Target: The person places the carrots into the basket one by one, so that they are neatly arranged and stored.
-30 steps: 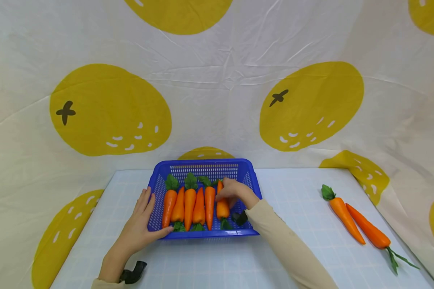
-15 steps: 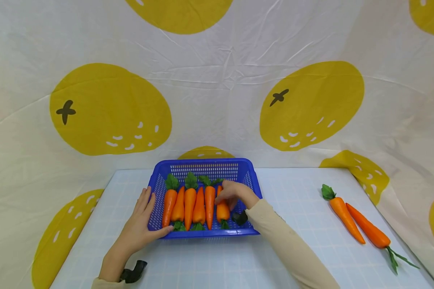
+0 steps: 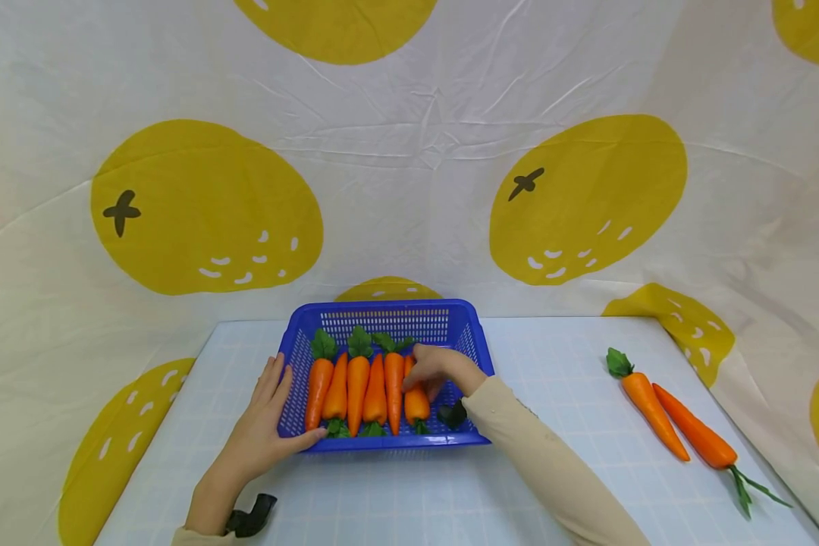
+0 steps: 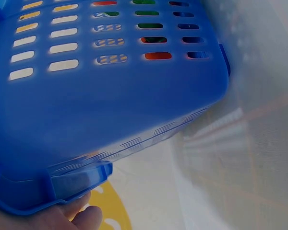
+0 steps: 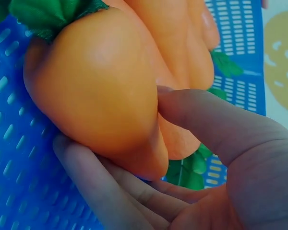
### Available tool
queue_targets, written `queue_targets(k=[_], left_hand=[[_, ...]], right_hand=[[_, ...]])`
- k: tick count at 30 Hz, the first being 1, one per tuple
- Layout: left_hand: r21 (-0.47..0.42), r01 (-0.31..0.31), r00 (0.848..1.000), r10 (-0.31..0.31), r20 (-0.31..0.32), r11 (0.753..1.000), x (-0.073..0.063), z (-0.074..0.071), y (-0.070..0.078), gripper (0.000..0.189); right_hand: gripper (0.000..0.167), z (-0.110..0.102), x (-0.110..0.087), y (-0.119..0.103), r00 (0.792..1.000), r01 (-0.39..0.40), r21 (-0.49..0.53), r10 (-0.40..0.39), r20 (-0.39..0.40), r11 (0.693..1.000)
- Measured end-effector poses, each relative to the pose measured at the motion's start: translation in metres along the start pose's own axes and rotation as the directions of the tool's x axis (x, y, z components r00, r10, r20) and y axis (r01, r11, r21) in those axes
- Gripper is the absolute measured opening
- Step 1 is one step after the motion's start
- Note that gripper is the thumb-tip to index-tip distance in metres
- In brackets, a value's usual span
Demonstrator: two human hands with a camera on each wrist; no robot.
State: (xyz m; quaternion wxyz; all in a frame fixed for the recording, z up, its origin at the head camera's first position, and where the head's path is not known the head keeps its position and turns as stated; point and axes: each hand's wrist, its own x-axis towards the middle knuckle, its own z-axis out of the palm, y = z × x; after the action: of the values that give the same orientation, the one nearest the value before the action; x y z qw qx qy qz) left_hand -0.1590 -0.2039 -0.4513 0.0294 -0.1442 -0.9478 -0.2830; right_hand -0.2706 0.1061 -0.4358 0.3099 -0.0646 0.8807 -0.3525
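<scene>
A blue plastic basket (image 3: 387, 447) holds a row of several orange carrots (image 3: 358, 387) with green tops, laid in alternating directions. My right hand (image 3: 444, 365) is inside it at the right end of the row. It grips the last carrot (image 3: 417, 406), whose leafy end points toward me. In the right wrist view, thumb and fingers hold this carrot (image 5: 101, 81) from both sides, close against its neighbours. My left hand (image 3: 262, 417) rests on the basket's front left corner, fingers straight along the left side and thumb on the front rim. Its fingertips (image 4: 89, 218) show beside the rim in the left wrist view.
Two more carrots, one with a leafy top (image 3: 654, 415) and one with stringy stems (image 3: 696, 428), lie on the table (image 3: 553, 356) at the right. A white cloth (image 3: 409, 189) with yellow fruit prints hangs behind. Black wrist devices (image 3: 251, 516) are worn on both arms.
My right hand has shifted slightly left with the last carrot, bringing it closer to the row. The left hand and the basket have stayed in place.
</scene>
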Motion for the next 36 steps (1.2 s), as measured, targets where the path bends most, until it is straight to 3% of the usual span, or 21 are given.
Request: queue_targets(k=[8,14,17,27,36], left_hand=[[0.002,0.000,1.000,0.000,0.002,1.000,0.000,0.000,0.000,0.118],[0.005,0.000,1.000,0.000,-0.001,1.000,0.001,0.001,0.000,0.118],[0.010,-0.002,1.000,0.002,-0.005,1.000,0.001,0.001,0.000,0.118],[0.004,0.006,1.000,-0.006,-0.001,1.000,0.000,0.001,-0.001,0.117],[-0.001,-0.004,1.000,0.004,-0.007,1.000,0.000,0.001,-0.001,0.117]], right_hand=[[0.054,0.001,0.002,0.000,1.000,0.005,-0.005,-0.005,-0.011,1.000],[0.072,-0.002,0.002,0.000,0.998,0.023,0.007,-0.023,-0.061,1.000],[0.072,-0.005,0.002,0.001,0.996,0.039,0.020,-0.037,-0.082,0.999],[0.032,-0.014,-0.001,0.003,0.979,0.125,0.035,-0.118,-0.166,0.991],[0.024,-0.019,-0.004,0.002,0.950,0.202,0.041,-0.186,-0.249,0.979]])
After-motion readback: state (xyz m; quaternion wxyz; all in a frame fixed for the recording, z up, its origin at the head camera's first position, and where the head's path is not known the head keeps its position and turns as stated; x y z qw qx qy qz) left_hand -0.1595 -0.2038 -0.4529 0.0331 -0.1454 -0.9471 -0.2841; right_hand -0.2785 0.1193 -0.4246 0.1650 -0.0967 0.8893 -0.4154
